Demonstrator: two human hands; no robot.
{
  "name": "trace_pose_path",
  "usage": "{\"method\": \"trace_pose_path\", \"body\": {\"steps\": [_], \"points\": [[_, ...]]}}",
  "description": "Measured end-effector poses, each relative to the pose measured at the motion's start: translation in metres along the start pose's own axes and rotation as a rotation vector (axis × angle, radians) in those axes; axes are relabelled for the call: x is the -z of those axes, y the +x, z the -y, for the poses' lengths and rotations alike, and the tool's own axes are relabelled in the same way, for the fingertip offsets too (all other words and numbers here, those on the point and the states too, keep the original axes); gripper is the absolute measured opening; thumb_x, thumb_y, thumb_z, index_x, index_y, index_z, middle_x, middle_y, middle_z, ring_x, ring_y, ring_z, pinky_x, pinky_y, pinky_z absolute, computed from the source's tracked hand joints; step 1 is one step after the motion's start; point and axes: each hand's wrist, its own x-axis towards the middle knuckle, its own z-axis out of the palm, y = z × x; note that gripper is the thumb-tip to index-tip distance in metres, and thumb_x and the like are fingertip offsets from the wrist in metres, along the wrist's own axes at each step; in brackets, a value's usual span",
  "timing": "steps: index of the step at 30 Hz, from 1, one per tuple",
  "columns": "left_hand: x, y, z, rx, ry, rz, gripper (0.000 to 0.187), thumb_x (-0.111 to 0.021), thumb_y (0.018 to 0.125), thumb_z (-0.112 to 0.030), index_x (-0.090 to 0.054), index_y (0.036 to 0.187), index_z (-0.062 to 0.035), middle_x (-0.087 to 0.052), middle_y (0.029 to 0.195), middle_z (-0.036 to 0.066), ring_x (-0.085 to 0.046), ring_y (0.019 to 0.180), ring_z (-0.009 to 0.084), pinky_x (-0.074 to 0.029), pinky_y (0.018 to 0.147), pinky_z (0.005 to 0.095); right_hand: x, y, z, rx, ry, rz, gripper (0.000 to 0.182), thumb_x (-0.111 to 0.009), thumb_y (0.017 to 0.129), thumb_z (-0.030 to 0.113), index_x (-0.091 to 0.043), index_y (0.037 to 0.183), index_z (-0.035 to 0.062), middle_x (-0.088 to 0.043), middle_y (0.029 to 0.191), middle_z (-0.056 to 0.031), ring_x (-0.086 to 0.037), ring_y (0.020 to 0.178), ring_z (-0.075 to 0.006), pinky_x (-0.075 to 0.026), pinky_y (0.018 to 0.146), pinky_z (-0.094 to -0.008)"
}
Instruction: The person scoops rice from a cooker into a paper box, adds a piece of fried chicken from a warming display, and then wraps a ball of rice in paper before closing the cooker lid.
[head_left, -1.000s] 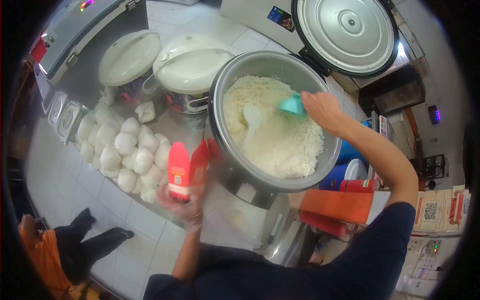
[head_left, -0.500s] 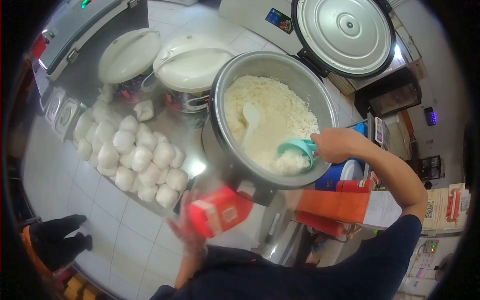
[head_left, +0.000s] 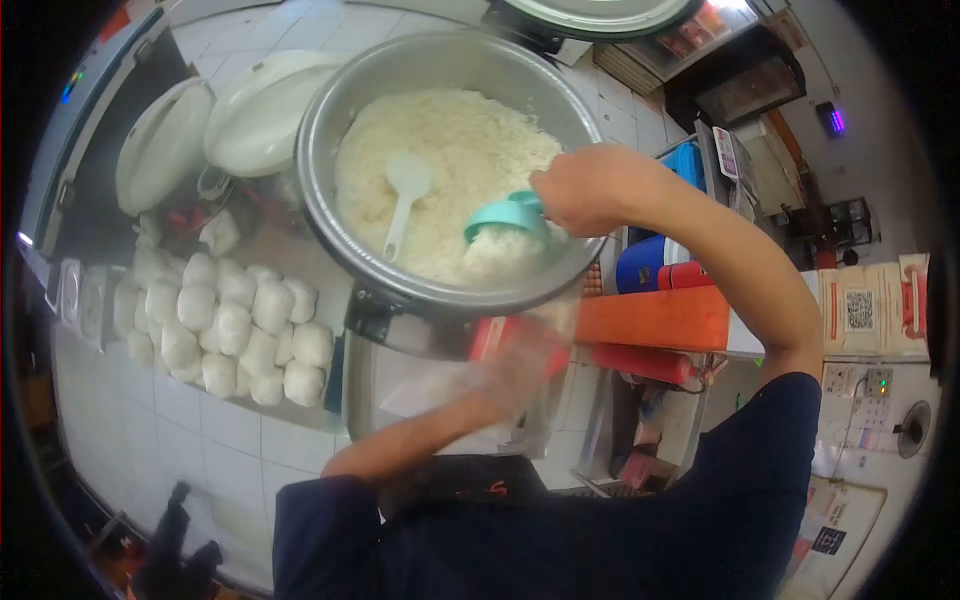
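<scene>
A large metal rice cooker (head_left: 330,215) stands open, filled with white rice (head_left: 450,130). My right hand (head_left: 585,190) is closed round the handle of a teal scoop (head_left: 510,215), which holds rice inside the pot. A white paddle (head_left: 408,180) lies on the rice. Just below the pot's rim, my left hand (head_left: 515,365), blurred by motion, is at a red box (head_left: 490,338) that shows only in part. To the left sits a pile of white wrapped bundles (head_left: 235,325).
White oval lids (head_left: 165,145) rest at the upper left. The cooker's lid (head_left: 600,12) stands raised behind the pot. An orange surface (head_left: 655,318) and a blue container (head_left: 640,263) are at the right. A metal tray (head_left: 375,385) lies below the pot.
The camera view has shifted, so the pot appears higher and further left. My left hand has carried the red box rightward, close to the pot's front. My right hand still grips the scoop.
</scene>
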Motion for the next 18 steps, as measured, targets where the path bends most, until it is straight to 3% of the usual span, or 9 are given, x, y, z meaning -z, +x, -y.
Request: {"method": "trace_pose_path", "body": {"steps": [2,6,8,9,11,13,16,17,18], "points": [[0.033,0.016,-0.001,-0.132,1.846,0.222,0.055,-0.041,0.091,-0.025,-0.035,0.141,-0.0032,-0.049,0.133,0.015,-0.046,0.123,0.0297,-0.034,0.103,0.0466,0.001,0.001,0.0,0.0,0.005,-0.006,0.027,-0.054,0.083,0.021,-0.061,0.095,-0.0027,-0.066,0.088,-0.0235,-0.064,0.085,-0.0396,-0.051,0.073,-0.0471],[0.047,0.019,-0.023,0.095,1.819,0.446,0.059,-0.045,0.088,-0.024,-0.034,0.141,0.0008,-0.049,0.131,0.02,-0.046,0.119,0.0343,-0.034,0.101,0.0491,-0.012,0.028,-0.018,0.031,0.093,0.128,0.026,-0.055,0.08,0.017,-0.066,0.092,-0.0023,-0.067,0.089,-0.0235,-0.065,0.084,-0.0366,-0.052,0.072,-0.0445],[0.049,0.01,-0.031,-0.313,1.719,0.091,0.05,-0.059,0.08,-0.029,-0.051,0.126,-0.0131,-0.058,0.113,0.005,-0.059,0.095,0.024,-0.048,0.082,0.0416,-0.01,0.03,-0.023,0.095,0.104,0.115,0.026,-0.056,0.079,0.017,-0.066,0.092,-0.0026,-0.067,0.088,-0.0234,-0.066,0.081,-0.0355,-0.052,0.071,-0.0438],[0.044,0.006,-0.059,-0.283,1.741,0.136,0.05,-0.06,0.079,-0.03,-0.052,0.127,-0.0162,-0.058,0.113,0.005,-0.059,0.095,0.0266,-0.047,0.082,0.0411,-0.004,0.02,-0.019,0.151,0.072,0.106,0.026,-0.056,0.079,0.018,-0.066,0.092,-0.0027,-0.067,0.086,-0.0234,-0.066,0.08,-0.0356,-0.052,0.07,-0.0439],[0.031,-0.001,-0.106,-0.063,1.414,0.215,0.065,-0.065,0.072,-0.022,-0.044,0.128,0.0033,-0.053,0.115,0.021,-0.051,0.107,0.0385,-0.041,0.092,0.0462,-0.008,0.006,-0.012,0.184,0.072,0.005,0.026,-0.056,0.081,0.019,-0.066,0.093,-0.0024,-0.066,0.084,-0.0234,-0.066,0.078,-0.0357,-0.052,0.068,-0.0443],[0.043,-0.036,-0.104,-0.252,1.113,0.06,0.077,-0.08,0.06,-0.016,-0.042,0.123,0.004,-0.052,0.114,0.024,-0.051,0.107,0.0416,-0.042,0.095,0.0472,-0.009,0.007,-0.01,0.164,0.097,-0.099,0.026,-0.055,0.082,0.019,-0.065,0.093,-0.002,-0.066,0.083,-0.0234,-0.066,0.077,-0.0356,-0.052,0.067,-0.0446],[0.053,-0.082,-0.152,0.181,0.814,-0.024,0.095,-0.089,0.057,-0.025,-0.035,0.129,0.005,-0.048,0.125,0.022,-0.048,0.118,0.0347,-0.04,0.101,0.0423,-0.001,0.017,-0.021,0.223,0.076,-0.023,0.024,-0.059,0.081,0.019,-0.066,0.091,-0.0015,-0.067,0.087,-0.0204,-0.066,0.076,-0.0333,-0.051,0.064,-0.0444],[0.06,-0.098,-0.16,0.372,0.695,-0.066,0.099,-0.09,0.056,-0.026,-0.034,0.131,0.0044,-0.047,0.129,0.021,-0.047,0.122,0.0309,-0.039,0.103,0.0409,-0.006,0.034,-0.035,0.374,0.131,-0.001,0.026,-0.058,0.083,0.022,-0.064,0.093,-0.0012,-0.067,0.085,-0.021,-0.064,0.075,-0.0348,-0.051,0.065,-0.0437],[0.066,-0.115,-0.156,0.365,0.691,-0.079,0.099,-0.09,0.056,-0.026,-0.034,0.131,0.0044,-0.047,0.129,0.021,-0.047,0.122,0.0309,-0.039,0.103,0.0409,-0.008,0.044,-0.046,0.529,0.189,0.027,0.028,-0.056,0.086,0.025,-0.062,0.096,-0.0008,-0.066,0.084,-0.0215,-0.063,0.073,-0.0363,-0.051,0.066,-0.043]]}}
